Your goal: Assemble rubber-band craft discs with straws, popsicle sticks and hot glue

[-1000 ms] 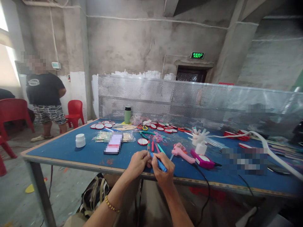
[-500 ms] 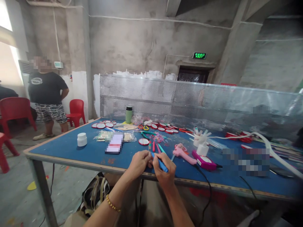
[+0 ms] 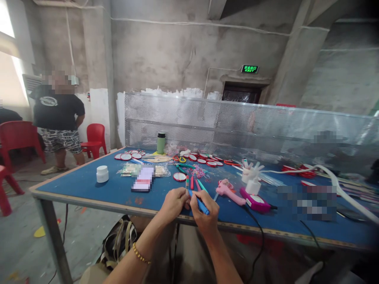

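Worktop (image 3: 89,185): the blue worktop carried everything; I take its near edge as my landmark for all places below.
Change: against the pictures half a second and a second before, almost nothing on the worktop had shifted. My hands stayed together at the near edge, and the view itself only drifted slightly. I judged I was in the middle of one fine step, not between steps.
Left hand (image 3: 174,203): it was curled closed just over the near edge, fingertips pinching the lower end of a thin stick (image 3: 186,182).
Right hand (image 3: 204,213): it was touching my left hand, just over the near edge, and closed around a blue pen (image 3: 200,204) in a writing grip.
Blue pen: its long axis ran on a slant, tip pointing up-left toward my left fingertips, back end pointing down-right toward the near edge.
Thin stick: it stood nearly upright, its long axis running away from the near edge, with a coloured top end pointing at the far side.
Pink glue gun (image 3: 226,189): it lay a little beyond the near edge, to the right of my hands, apart from them.
White jar (image 3: 102,174): it stood well left of my hands, further back from the near edge.
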`<state>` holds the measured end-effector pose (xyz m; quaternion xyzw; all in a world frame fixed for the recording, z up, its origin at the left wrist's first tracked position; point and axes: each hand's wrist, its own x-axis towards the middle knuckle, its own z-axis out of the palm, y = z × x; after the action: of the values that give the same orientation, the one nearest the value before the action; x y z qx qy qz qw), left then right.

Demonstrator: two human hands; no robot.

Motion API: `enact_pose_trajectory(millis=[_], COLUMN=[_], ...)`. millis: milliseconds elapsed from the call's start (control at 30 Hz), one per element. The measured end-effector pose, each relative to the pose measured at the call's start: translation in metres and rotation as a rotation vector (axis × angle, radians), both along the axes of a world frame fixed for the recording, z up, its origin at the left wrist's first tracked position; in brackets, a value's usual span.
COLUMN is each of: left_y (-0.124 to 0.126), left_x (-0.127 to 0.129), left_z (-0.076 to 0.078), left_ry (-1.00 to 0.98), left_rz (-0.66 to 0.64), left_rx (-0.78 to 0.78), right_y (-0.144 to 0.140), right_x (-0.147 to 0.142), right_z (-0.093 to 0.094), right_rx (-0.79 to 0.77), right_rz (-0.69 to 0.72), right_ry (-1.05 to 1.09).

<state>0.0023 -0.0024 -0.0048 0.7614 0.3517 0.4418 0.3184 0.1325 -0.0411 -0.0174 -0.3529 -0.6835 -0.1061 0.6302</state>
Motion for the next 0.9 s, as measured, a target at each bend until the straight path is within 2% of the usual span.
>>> enact_pose_trajectory(millis=[400,900], left_y=[0.0005,0.0018], left_x=[0.0003,0.0001], left_z=[-0.0002,-0.0013], left_ry=[-0.055,-0.014], left_rz=[-0.043,-0.013], left_rx=[-0.039,-0.006], right_y=[0.0004,0.0022], right_x=[-0.0009,0.0001], right_z=[-0.0002,-0.0020], right_rx=[0.030,-0.007], right_rz=[-0.016,-0.026], right_ry=[0.021,0.006])
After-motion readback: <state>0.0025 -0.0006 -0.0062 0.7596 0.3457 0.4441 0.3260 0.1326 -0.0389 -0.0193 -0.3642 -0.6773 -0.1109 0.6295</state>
